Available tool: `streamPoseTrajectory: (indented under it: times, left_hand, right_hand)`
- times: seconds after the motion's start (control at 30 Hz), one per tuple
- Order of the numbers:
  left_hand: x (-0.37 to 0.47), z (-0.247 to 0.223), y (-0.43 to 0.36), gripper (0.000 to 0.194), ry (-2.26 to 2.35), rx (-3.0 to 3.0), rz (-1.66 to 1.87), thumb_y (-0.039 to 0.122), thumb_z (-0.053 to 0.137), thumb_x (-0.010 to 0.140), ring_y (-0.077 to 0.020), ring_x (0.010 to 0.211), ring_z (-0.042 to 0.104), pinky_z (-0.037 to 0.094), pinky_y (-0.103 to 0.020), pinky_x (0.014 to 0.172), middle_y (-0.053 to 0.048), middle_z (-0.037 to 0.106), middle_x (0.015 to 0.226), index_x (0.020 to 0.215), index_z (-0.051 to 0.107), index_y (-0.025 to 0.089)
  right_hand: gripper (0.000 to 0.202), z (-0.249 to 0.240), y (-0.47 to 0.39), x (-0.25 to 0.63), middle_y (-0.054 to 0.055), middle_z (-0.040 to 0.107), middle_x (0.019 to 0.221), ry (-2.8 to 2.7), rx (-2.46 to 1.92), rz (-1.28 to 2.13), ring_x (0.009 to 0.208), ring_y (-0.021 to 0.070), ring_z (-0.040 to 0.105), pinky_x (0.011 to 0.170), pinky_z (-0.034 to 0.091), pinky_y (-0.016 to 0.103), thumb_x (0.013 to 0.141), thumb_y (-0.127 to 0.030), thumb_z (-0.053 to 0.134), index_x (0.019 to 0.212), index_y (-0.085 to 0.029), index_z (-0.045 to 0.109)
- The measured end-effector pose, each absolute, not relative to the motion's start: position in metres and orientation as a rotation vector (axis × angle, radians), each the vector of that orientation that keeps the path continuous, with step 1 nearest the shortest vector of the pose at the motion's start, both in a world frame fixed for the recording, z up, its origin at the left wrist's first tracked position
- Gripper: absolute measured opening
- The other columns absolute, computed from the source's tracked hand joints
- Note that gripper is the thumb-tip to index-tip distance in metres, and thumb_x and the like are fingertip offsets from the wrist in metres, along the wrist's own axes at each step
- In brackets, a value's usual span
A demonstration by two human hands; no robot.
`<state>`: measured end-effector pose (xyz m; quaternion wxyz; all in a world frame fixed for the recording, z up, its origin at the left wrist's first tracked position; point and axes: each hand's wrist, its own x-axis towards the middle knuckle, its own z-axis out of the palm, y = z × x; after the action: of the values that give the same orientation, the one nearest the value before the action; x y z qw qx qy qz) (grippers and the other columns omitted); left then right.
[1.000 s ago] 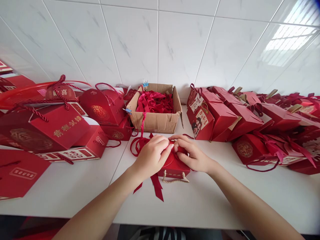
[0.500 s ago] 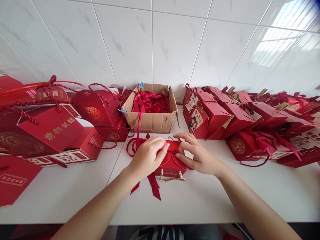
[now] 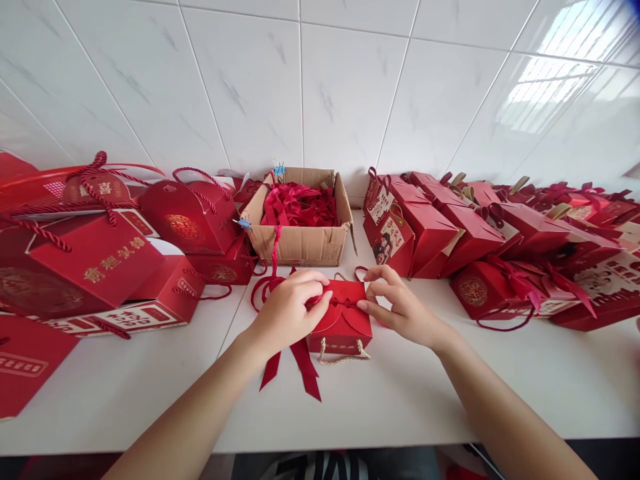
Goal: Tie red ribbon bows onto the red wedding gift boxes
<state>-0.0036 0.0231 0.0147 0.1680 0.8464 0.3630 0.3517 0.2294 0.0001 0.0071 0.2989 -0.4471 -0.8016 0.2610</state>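
Note:
A small red gift box (image 3: 341, 331) with scalloped flaps and cream rope handles (image 3: 345, 361) sits on the white table between my hands. Red ribbon (image 3: 306, 373) runs through slots across its top, and two cut tails hang forward at the left. My left hand (image 3: 293, 312) is curled at the box's left side, its thumb and fingertips closed on the ribbon. At the right edge my right hand (image 3: 403, 308) pinches the ribbon between thumb and fingers. What lies under my left palm is hidden.
Behind the box stands a cardboard carton (image 3: 300, 245) heaped with red ribbon (image 3: 300, 205), one strand trailing over its front. Red boxes with rope handles (image 3: 187, 217) are stacked on the left. Rows of red boxes (image 3: 433, 230) fill the right, against a tiled wall.
My hands have moved apart, the right one to the right, and more of the box top shows. A ribbon loop now shows behind the right hand.

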Motion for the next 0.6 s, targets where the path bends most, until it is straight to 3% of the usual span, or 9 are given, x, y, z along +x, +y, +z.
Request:
streamPoseTrajectory:
  times: [0.17,0.27,0.4,0.6]
  left_hand:
    - [-0.012,0.021,0.031,0.035,1.154,2.265,0.927,0.033,0.058,0.085,-0.0196,0.086,0.065,0.05,-0.033,0.078,-0.008,0.064,0.118,0.055,0.048,0.017]
    - [-0.024,0.029,0.036,0.034,1.167,2.157,0.849,0.041,0.057,0.085,-0.0198,0.08,0.064,0.05,-0.029,0.07,-0.008,0.068,0.098,0.06,0.061,0.017]
    - [-0.047,0.051,0.034,0.037,1.15,2.015,0.601,0.044,0.054,0.086,-0.0151,0.055,0.054,0.038,-0.023,0.048,-0.002,0.06,0.06,0.064,0.066,0.018]
    - [-0.083,0.085,0.022,0.031,0.921,1.997,0.517,0.04,0.059,0.084,-0.0176,0.067,0.061,0.045,-0.023,0.058,-0.006,0.07,0.086,0.063,0.068,0.019]
  right_hand:
    - [0.044,0.004,0.011,0.239,-0.001,0.044,0.071,-1.91,-1.28,1.157,0.062,0.0113,0.042,0.06,0.041,0.027,0.091,-0.054,0.051,0.066,-0.019,0.043]
    - [0.039,0.012,0.011,0.248,-0.004,0.046,0.058,-1.917,-1.206,1.368,0.052,0.0093,0.042,0.05,0.037,0.023,0.09,-0.056,0.05,0.076,-0.019,0.045]
    - [0.028,0.024,0.0,0.267,-0.006,0.05,0.061,-1.787,-1.03,1.555,0.052,0.0084,0.047,0.049,0.041,0.02,0.089,-0.044,0.059,0.099,-0.02,0.048]
    - [0.013,0.037,-0.02,0.293,0.005,0.068,0.083,-1.51,-0.782,1.52,0.059,0.0141,0.063,0.056,0.051,0.03,0.086,-0.032,0.063,0.088,-0.019,0.061]
